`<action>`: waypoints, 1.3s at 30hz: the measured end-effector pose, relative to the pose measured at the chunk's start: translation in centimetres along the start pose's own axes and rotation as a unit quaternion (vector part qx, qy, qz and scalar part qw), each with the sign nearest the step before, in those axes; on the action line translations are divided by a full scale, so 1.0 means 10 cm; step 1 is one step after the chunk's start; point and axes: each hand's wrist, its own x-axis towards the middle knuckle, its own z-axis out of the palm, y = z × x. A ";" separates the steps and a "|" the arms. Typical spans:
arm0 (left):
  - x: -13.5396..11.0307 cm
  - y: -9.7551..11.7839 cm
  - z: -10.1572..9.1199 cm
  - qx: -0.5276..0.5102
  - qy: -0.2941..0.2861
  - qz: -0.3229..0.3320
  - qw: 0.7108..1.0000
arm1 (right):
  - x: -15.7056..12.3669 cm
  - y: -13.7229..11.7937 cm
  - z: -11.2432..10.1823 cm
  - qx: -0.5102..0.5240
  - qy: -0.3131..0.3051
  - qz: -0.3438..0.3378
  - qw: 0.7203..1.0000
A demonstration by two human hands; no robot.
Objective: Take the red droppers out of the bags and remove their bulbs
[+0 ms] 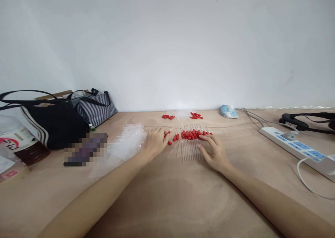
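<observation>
Several glass droppers with red rubber bulbs (192,135) lie bunched on the table, their clear tubes (191,150) pointing toward me and away from me. My left hand (156,140) is at the left of the bunch, its fingers and thumb curled together at a red-bulbed dropper (166,133); its tube is hard to see. Loose red bulbs (176,137) lie between that hand and the bunch. At the bunch's right side rests my right hand (215,151), thumb and fingers apart, fingertips touching the nearest bulbs and tubes.
Clear zip bags (127,142) lie spread left of my left hand. Farther back are more red-bulbed droppers (196,116) and a blue-white tissue pack (229,111). A power strip (298,149) with cables is at right; bags (65,123) and a bottle (23,140) stand at left.
</observation>
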 end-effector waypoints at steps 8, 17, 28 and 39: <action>-0.63 0.05 0.03 0.051 0.081 0.316 0.944 | 0.02 -0.45 -0.02 -0.040 -0.088 -0.165 0.982; -0.57 0.02 0.12 -0.048 0.072 0.311 0.946 | -0.01 -0.49 0.03 0.001 -0.064 -0.201 0.978; -0.65 -0.14 -0.12 -0.073 0.122 0.278 0.950 | -0.04 -0.22 -0.17 -0.031 -0.010 -0.139 0.990; 0.02 -0.53 -0.10 -0.023 -0.011 -0.106 0.994 | -0.01 0.02 -0.01 0.061 -0.037 0.021 0.997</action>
